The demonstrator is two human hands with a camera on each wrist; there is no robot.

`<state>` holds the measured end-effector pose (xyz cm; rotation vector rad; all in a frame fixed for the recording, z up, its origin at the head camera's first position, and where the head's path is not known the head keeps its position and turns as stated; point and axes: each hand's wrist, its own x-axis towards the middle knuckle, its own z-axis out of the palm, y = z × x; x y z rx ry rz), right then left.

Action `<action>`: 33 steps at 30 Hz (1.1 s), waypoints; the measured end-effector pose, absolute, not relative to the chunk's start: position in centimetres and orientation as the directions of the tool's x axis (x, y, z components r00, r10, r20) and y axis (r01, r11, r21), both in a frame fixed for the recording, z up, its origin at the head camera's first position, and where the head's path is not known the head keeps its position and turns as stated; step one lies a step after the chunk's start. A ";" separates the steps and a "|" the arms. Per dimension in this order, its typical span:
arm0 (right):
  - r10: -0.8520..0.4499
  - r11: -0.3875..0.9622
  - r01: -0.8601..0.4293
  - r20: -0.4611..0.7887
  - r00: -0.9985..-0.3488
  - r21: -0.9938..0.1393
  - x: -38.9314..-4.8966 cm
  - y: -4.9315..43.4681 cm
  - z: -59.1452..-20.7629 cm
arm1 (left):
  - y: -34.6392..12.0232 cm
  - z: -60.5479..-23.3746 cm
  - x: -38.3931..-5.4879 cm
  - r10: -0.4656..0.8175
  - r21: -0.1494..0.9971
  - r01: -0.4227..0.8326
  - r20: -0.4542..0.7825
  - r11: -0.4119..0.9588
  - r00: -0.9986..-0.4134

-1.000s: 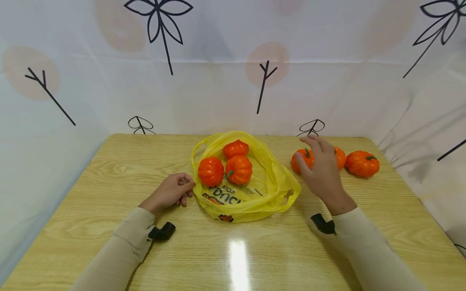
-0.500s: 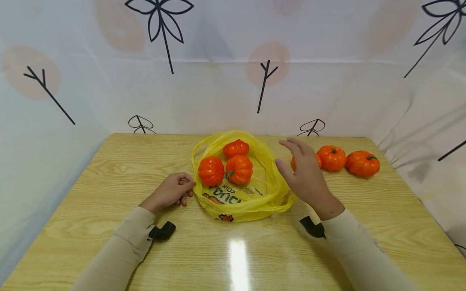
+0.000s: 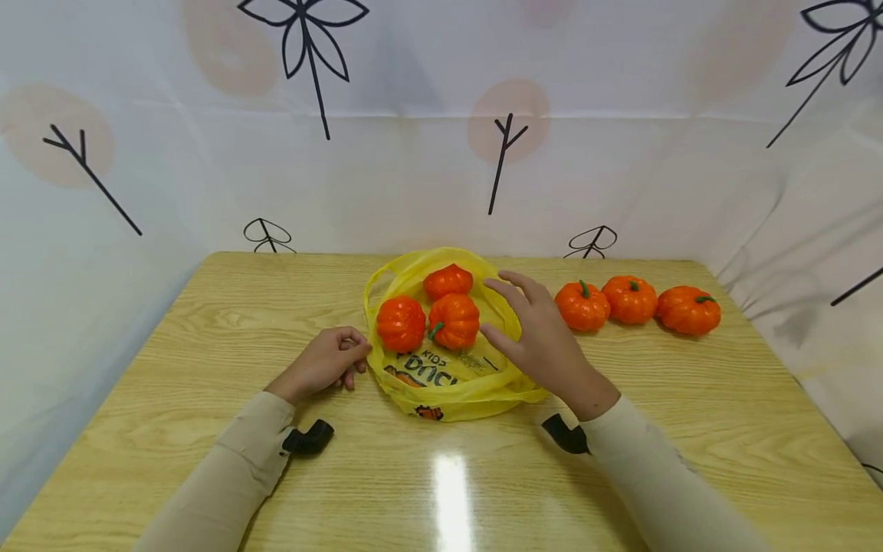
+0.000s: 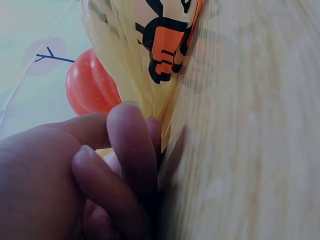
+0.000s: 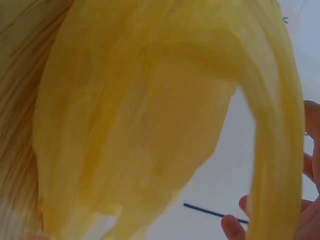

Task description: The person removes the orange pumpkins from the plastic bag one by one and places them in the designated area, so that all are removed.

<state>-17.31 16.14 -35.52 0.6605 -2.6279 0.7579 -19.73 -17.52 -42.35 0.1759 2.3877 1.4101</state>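
Note:
A yellow plastic bag (image 3: 441, 402) lies spread with its mouth up at mid-table. Inside it sit three small orange pumpkins: one at the left (image 3: 401, 324), one in the middle with a green stem (image 3: 455, 318), one behind (image 3: 448, 282). At the bag's left edge my left hand (image 3: 320, 364) pinches the film; the left wrist view shows bent fingertips on the bag (image 4: 122, 65). My right hand (image 3: 548, 345), fingers spread and holding nothing, hangs over the bag's right side, fingertips near the middle pumpkin. In the right wrist view the bag's handle (image 5: 275, 150) crosses before the fingers (image 5: 310, 215).
Three more orange pumpkins stand in a row at the table's back right: a near one (image 3: 582, 306), a middle one (image 3: 629, 300) and an outer one (image 3: 688, 310). A patterned cloth wall (image 3: 400, 176) closes off the back of the wooden table (image 3: 241, 322).
My right hand has moved left from the row of pumpkins to over the bag, whose right side has drawn inward. The left hand and all the pumpkins stay where they were.

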 end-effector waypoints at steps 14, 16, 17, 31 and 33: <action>-0.418 0.711 -0.509 0.291 -0.861 -0.486 -17.8 13.8 -37.1 | -17.7 -42.5 -19.9 0.294 0.868 -0.075 -0.247 0.491 -0.923; -0.430 0.712 -0.510 0.275 -0.860 -0.482 -17.9 13.8 -37.3 | -17.7 -42.5 -20.0 0.295 0.868 -0.074 -0.246 0.492 -0.923; -0.435 0.713 -0.511 0.269 -0.859 -0.480 -18.0 13.8 -37.4 | -17.6 -42.6 -20.0 0.296 0.867 -0.072 -0.245 0.493 -0.923; -0.462 0.731 -0.512 0.224 -0.858 -0.451 -18.3 13.6 -38.3 | -17.6 -42.3 -19.9 0.295 0.874 -0.066 -0.233 0.482 -0.927; -0.462 0.733 -0.512 0.224 -0.858 -0.449 -18.4 13.5 -38.4 | -17.5 -42.3 -19.8 0.294 0.873 -0.066 -0.233 0.482 -0.927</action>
